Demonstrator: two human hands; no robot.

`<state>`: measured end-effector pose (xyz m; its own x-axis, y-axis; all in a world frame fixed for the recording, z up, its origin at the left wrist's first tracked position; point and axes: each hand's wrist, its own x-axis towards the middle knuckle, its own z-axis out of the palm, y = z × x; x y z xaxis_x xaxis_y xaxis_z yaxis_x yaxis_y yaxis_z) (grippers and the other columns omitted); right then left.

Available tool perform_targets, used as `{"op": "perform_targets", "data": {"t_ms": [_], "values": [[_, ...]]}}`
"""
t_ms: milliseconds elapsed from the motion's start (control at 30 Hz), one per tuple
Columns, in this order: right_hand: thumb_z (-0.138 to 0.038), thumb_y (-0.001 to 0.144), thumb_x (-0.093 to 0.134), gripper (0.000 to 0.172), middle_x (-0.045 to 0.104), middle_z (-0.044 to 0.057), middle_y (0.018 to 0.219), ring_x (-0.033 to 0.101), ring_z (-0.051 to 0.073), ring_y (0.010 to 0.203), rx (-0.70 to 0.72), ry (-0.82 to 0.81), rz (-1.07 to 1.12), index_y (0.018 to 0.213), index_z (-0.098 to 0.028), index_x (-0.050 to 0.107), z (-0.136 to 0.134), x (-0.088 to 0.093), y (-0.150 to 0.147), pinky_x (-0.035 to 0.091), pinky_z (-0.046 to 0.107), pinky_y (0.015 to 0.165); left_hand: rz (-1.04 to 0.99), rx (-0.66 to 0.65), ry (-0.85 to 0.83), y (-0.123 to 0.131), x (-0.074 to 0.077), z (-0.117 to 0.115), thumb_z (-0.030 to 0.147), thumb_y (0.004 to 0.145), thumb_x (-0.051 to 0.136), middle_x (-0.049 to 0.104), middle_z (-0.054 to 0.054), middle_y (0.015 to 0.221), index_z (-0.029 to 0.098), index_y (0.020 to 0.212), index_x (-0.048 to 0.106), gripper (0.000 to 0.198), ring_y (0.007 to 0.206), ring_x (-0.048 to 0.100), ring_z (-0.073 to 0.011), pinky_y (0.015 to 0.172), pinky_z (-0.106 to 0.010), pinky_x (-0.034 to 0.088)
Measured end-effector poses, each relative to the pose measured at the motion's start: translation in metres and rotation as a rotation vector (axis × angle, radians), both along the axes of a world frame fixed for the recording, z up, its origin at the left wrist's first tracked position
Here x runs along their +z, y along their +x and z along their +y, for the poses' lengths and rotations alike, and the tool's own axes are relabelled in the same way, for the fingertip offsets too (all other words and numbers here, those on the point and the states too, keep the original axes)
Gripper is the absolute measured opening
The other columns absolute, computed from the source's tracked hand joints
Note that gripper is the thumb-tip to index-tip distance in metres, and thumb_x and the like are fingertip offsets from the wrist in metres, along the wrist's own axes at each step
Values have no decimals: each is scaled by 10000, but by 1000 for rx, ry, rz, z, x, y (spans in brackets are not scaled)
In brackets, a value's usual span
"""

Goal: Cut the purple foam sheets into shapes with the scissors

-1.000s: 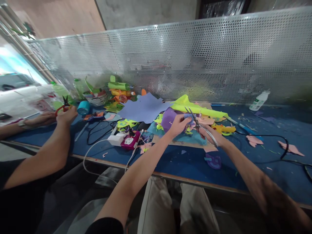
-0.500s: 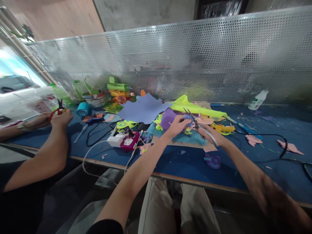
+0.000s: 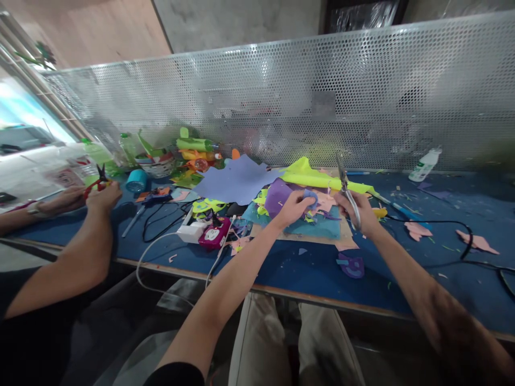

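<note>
My left hand (image 3: 295, 208) pinches a small blue-violet foam piece (image 3: 310, 199) above the pile of scraps. In my right hand (image 3: 359, 212) is a pair of metal scissors (image 3: 346, 187), held to the right of that piece and apart from it, blades pointing up and away. Under the hands are a purple sheet (image 3: 277, 197), a light blue sheet (image 3: 328, 228) and pink and yellow-green offcuts. A rolled yellow-green sheet (image 3: 322, 178) and a large lavender sheet (image 3: 239, 179) lie behind. Nearer the front edge rests a purple cut-out (image 3: 351, 266).
At left a co-worker's hands (image 3: 102, 197) hold red-handled scissors (image 3: 96, 182). A magenta power adapter (image 3: 213, 234) with cables, a blue cup (image 3: 137, 181), a basket (image 3: 159, 165) and a white bottle (image 3: 425, 164) stand on the table. A perforated metal panel (image 3: 241, 96) borders the back.
My right hand has drawn the scissors right, away from the foam piece, and turned their blades upward. My left hand stays nearly still with the piece. The co-worker's scissors shifted slightly.
</note>
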<state>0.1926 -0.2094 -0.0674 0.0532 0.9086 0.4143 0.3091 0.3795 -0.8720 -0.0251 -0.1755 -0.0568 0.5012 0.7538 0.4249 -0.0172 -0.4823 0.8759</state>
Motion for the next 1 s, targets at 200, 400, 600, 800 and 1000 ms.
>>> {"op": "perform_targets", "data": {"t_ms": [200,400,600,800,1000], "values": [[-504,647,839,392,626,-17,748,549,127,620,193,-6,189,766,-229,587,-6,2,-17,482,290,627,201,33,189,2,1,-2,381,907,562,498,24,544,163,604,552,373,534,441,-95,532,-242,321],[-449,616,870,406,623,-18,755,600,160,710,211,10,251,757,-242,551,-7,2,-21,513,334,722,327,-53,202,0,7,-9,360,946,544,684,-22,631,148,688,656,352,546,588,-111,550,-230,422],[-470,640,838,409,644,-13,787,614,169,717,112,52,304,777,-257,516,-2,-2,-20,501,340,711,170,-33,28,7,6,-15,512,948,603,752,-67,858,156,998,647,362,704,713,-166,555,-235,515],[-428,691,801,357,664,-1,825,603,158,685,60,99,306,799,-252,509,2,-6,-17,485,331,674,60,-69,-133,19,-4,-15,574,937,607,721,-68,968,195,1100,492,428,719,707,-163,495,-219,513],[-430,681,808,352,649,-16,783,588,149,667,61,101,260,798,-249,529,2,-5,-18,493,321,667,179,30,111,14,-1,-15,523,939,615,696,-31,893,182,1073,596,367,585,602,-116,523,-231,464]]}}
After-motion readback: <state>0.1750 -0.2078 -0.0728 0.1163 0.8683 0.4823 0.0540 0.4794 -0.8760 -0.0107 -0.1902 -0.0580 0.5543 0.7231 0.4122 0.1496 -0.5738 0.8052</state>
